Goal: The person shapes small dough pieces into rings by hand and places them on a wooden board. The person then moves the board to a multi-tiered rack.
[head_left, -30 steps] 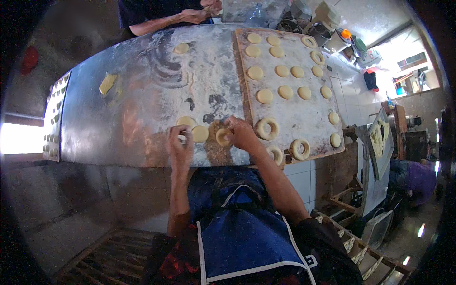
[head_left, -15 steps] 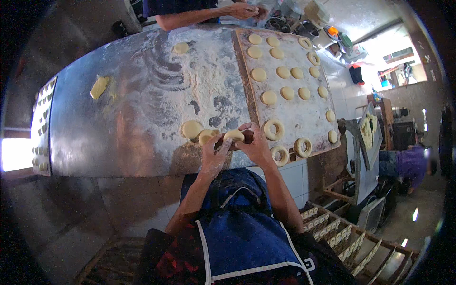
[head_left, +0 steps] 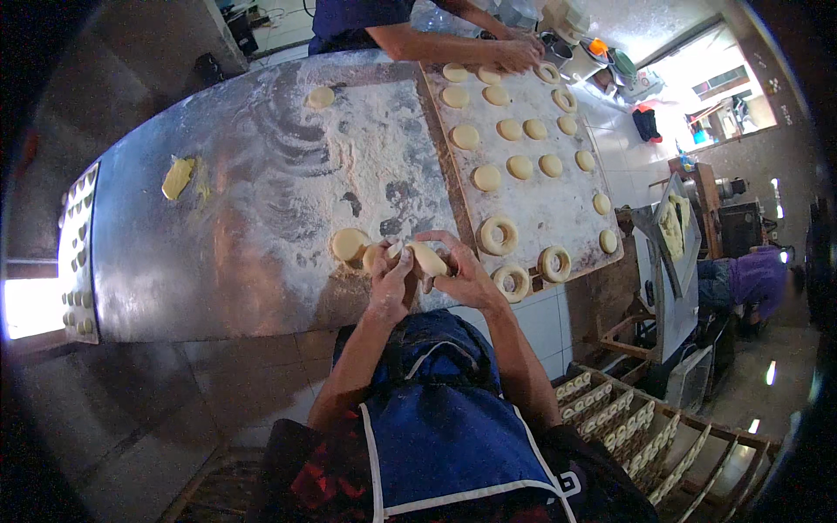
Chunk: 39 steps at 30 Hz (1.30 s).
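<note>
A pale piece of dough (head_left: 427, 259) is held between both hands at the near edge of the metal table. My left hand (head_left: 390, 289) grips its left side, fingers bent. From the right, my right hand (head_left: 471, 282) curls round it with the fingers over the top; whether a hole goes through the dough is hidden. Just left of my hands lies a round dough disc (head_left: 350, 244) on the floured surface, with another dough piece (head_left: 369, 258) partly covered by my left hand. Close to my right hand, a dough ring (head_left: 484, 237) rests on the wooden board.
The floured board (head_left: 532, 209) bears rows of dough discs and several rings. Across the table (head_left: 227, 270), a co-worker's hands (head_left: 520, 52) reach over the board's far edge. A yellow lump (head_left: 178, 178) sits left. Racked trays (head_left: 623, 420) of rings stand at lower right.
The dough between my hands has tilted and looks longer. The co-worker's hands have moved right, onto the board's far edge. The whole view has shifted slightly.
</note>
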Available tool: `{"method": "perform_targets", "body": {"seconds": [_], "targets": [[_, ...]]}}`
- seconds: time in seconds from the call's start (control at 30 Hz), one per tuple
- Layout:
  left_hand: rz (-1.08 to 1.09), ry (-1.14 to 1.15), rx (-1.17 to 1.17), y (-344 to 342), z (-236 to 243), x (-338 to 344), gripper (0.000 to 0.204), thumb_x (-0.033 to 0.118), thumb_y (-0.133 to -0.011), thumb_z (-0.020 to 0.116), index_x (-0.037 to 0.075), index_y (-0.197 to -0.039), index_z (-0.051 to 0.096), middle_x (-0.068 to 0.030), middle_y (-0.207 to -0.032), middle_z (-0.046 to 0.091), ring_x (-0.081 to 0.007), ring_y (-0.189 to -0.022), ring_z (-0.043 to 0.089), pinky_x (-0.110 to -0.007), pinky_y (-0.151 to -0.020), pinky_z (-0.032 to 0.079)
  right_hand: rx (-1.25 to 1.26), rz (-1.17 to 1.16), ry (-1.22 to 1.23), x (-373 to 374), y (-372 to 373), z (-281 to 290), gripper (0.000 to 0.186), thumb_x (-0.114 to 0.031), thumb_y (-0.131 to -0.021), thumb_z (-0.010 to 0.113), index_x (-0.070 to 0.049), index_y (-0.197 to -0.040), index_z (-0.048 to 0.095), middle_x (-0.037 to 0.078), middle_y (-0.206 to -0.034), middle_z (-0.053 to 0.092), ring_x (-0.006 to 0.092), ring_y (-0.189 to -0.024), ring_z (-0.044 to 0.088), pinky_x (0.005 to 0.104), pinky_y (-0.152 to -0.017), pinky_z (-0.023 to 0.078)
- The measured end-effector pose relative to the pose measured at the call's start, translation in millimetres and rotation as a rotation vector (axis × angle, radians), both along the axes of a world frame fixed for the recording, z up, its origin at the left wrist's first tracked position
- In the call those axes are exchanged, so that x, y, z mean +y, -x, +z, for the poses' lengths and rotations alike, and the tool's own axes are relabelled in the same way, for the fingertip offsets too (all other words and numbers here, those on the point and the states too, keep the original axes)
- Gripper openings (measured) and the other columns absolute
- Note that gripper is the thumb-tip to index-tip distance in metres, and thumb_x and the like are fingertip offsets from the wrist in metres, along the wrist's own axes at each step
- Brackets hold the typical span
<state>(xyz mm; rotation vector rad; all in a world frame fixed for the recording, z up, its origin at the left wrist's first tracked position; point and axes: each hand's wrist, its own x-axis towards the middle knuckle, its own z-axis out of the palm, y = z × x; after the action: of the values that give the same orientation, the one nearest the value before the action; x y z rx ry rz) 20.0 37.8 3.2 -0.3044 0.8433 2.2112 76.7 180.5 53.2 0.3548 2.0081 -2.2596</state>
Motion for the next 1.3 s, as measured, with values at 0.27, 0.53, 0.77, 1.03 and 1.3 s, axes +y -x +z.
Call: {"method": "perform_targets", "body": {"seconds": [0.27, 0.53, 0.77, 1.03, 1.3], "targets": [[0.001, -0.154, 0.194, 5, 2, 32, 0.043, -0.006, -0.071, 0.051, 0.01, -0.109, 0.04, -0.0025, -0.093, 0.05, -0.017, -0.088, 0.058, -0.028, -0.068, 0.05, -0.266, -0.315, -0.398, 22, 8, -21, 0.044, -0.043, -0.096, 0.042, -0.003, -0.09, 0.058, 0.008, -0.087, 0.059, 0.0186, -0.081, 0.059, 0.0322, -0.078, 0.048], [0.065, 0.529, 0.977, -7, -5, 88, 0.023, 0.029, -0.094, 0.047, 0.006, -0.093, 0.045, -0.0066, -0.083, 0.05, -0.0221, -0.069, 0.053, -0.033, -0.057, 0.047, -0.245, -0.225, -0.405, 57, 0, -8, 0.053, -0.046, -0.099, 0.039, 0.001, -0.082, 0.057, 0.006, -0.07, 0.052, 0.0152, -0.068, 0.053, 0.0298, -0.062, 0.049], [0.048, 0.651, 0.957, -15, -19, 136, 0.031, 0.036, -0.098, 0.042, 0.007, -0.091, 0.053, -0.0071, -0.073, 0.052, -0.0181, -0.058, 0.054, -0.038, -0.052, 0.048, -0.225, -0.34, -0.225, 89, -14, -25, 0.062, -0.052, -0.098, 0.035, 0.007, -0.098, 0.055, 0.015, -0.089, 0.053, 0.0225, -0.082, 0.051, 0.0361, -0.075, 0.044], [-0.099, 0.845, 1.046, -31, -20, 180, 0.035, 0.034, -0.096, 0.045, 0.001, -0.098, 0.057, -0.0044, -0.071, 0.055, -0.0193, -0.068, 0.06, -0.038, -0.056, 0.045, -0.361, -0.279, -0.285, 130, -40, 3, 0.07, -0.059, -0.096, 0.035, 0.007, -0.097, 0.058, 0.013, -0.091, 0.051, 0.0173, -0.084, 0.045, 0.0306, -0.074, 0.044], [0.049, 0.727, 1.251, -46, -15, 202, 0.029, 0.027, -0.095, 0.046, 0.0, -0.087, 0.052, -0.0019, -0.07, 0.051, -0.0174, -0.064, 0.052, -0.035, -0.057, 0.045, -0.071, -0.33, -0.391, 158, -57, -39, 0.067, -0.049, -0.099, 0.033, 0.005, -0.064, 0.052, 0.015, -0.052, 0.047, 0.0279, -0.05, 0.037, 0.0417, -0.056, 0.037]]}}
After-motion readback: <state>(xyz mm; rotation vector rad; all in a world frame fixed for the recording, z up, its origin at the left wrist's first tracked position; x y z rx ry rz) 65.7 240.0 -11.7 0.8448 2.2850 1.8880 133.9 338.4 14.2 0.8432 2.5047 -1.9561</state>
